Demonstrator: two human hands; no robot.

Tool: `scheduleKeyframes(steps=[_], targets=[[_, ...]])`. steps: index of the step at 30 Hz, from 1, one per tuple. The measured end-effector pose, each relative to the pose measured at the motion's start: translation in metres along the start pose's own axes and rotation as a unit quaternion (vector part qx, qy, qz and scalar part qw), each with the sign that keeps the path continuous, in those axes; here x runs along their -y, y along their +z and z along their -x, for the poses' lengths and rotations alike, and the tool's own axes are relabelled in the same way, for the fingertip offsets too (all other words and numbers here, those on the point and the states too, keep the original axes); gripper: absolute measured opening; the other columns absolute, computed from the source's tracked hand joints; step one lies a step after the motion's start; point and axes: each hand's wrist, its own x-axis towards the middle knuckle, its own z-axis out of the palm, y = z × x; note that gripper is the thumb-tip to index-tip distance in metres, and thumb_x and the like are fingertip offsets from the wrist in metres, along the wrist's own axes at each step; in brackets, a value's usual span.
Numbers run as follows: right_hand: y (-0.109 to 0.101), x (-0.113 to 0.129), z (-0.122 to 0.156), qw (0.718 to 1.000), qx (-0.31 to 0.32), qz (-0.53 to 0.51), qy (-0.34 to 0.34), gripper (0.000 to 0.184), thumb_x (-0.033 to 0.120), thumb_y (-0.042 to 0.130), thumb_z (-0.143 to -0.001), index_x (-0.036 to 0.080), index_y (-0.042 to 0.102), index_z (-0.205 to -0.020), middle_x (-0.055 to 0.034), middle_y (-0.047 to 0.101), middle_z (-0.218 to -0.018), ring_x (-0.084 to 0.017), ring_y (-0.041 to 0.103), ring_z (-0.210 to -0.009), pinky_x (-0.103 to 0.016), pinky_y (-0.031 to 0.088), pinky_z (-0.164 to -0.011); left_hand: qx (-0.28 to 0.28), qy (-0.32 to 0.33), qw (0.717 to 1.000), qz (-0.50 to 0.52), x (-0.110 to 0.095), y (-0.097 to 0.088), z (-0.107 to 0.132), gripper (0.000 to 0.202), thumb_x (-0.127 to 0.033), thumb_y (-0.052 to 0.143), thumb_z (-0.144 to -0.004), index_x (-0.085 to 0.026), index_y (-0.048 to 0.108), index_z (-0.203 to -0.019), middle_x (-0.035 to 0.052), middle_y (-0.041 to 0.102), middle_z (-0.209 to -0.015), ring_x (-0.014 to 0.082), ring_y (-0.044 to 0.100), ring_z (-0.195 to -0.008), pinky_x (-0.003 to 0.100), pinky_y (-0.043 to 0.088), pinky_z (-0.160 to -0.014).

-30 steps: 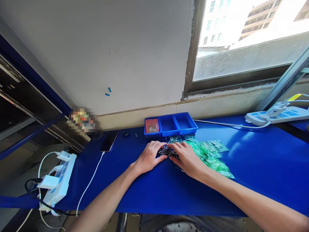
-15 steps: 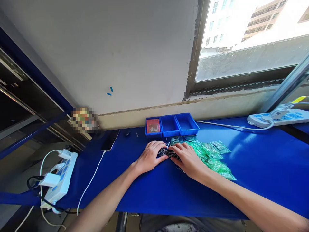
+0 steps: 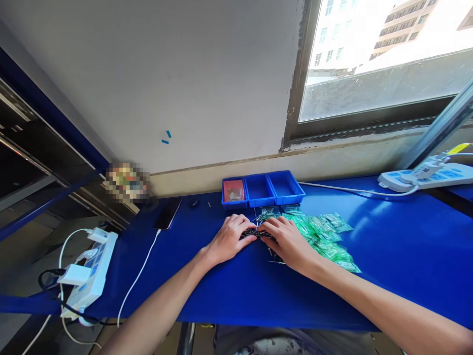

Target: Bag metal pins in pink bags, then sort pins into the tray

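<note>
Both hands meet at a bundle of thin dark metal pins (image 3: 254, 233) on the blue tabletop. My left hand (image 3: 232, 235) has its fingers and thumb closed round the bundle's left end. From the other side, my right hand (image 3: 284, 241) grips the right end, fingers curled over the top. A few loose pins (image 3: 275, 257) lie under and in front of the right hand, and some stick out behind the fingers. The exact kind of these small metal pieces is too small to make out. Close by on the right is a heap of small green-tinted plastic packets (image 3: 321, 236).
Behind the hands stand three joined blue bins (image 3: 260, 191); the left one holds a red packet (image 3: 234, 190). A phone (image 3: 168, 213) on a white cable lies left. Power strips (image 3: 90, 276) sit at both sides, with cords. A wall and window rise behind.
The pins between my hands are squeezed into a tighter, neater bundle. More loose pins show beneath my right hand. Both hands stay in nearly the same place.
</note>
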Motion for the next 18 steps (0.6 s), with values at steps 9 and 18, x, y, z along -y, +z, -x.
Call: scheduleKeyframes(steps=[9,18], targets=[[-0.0005,0.0009,-0.0007,1.0,-0.008,-0.01,-0.002,0.014,0.024,0.053,-0.107,0.026,0.066,-0.111,-0.0068,0.07,-0.107,-0.026,0.059,-0.098,-0.04,0.044,-0.083,0.006,0.001,1.0,-0.002,-0.0028,-0.0032,-0.0006,0.021,-0.042,0.06,-0.105,-0.025,0.067,-0.117,0.0044,0.068,-0.116,0.0236,0.06,-0.11,0.04,0.046,-0.098],[0.0019,-0.0006,-0.0011,1.0,-0.02,-0.012,-0.003,0.017,0.027,0.049,-0.109,0.025,0.065,-0.107,-0.0071,0.07,-0.104,-0.026,0.059,-0.096,-0.039,0.042,-0.082,-0.001,0.004,1.0,-0.004,-0.0023,-0.0019,-0.0003,0.019,-0.041,0.058,-0.107,-0.025,0.067,-0.113,0.0042,0.069,-0.114,0.0231,0.06,-0.109,0.04,0.046,-0.098]])
